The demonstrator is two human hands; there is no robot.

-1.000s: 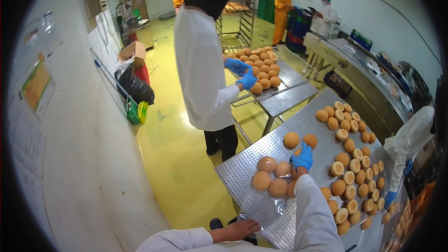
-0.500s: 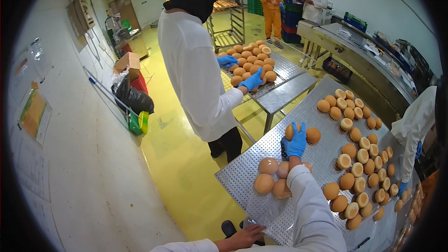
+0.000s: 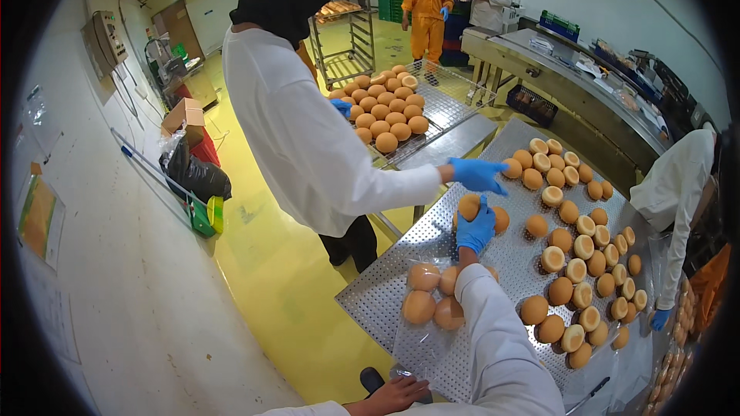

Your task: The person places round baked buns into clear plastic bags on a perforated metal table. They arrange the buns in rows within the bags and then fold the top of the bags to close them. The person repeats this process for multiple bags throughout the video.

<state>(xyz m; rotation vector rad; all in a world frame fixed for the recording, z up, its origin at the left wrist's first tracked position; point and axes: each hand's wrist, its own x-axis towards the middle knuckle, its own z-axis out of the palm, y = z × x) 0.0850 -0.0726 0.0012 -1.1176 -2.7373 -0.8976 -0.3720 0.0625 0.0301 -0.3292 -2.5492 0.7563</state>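
Observation:
My right hand [image 3: 475,229], in a blue glove, is closed on a round brown bun [image 3: 469,206] above the perforated metal table [image 3: 370,293]. Another bun [image 3: 501,220] shows just beside its fingers. My bare left hand [image 3: 395,395] is low at the table's near edge, its fingers curled at the loose end of a clear plastic bag [image 3: 420,343]; the grip is partly hidden. Several buns [image 3: 418,306] lie inside that bag, some behind my right forearm. Many loose buns [image 3: 561,290] cover the table to the right, some with pale sides up.
A co-worker's gloved hand [image 3: 479,175] reaches over the table just beyond my right hand. Buns fill a wire rack [image 3: 451,104] at that person's side. Another worker's gloved hand [image 3: 660,320] is at the right edge. A knife [image 3: 590,394] lies near the front.
The co-worker's arm has swung from the rack out over my table. My right hand has drawn slightly nearer, with a bun in it. The whole view has shifted a little.

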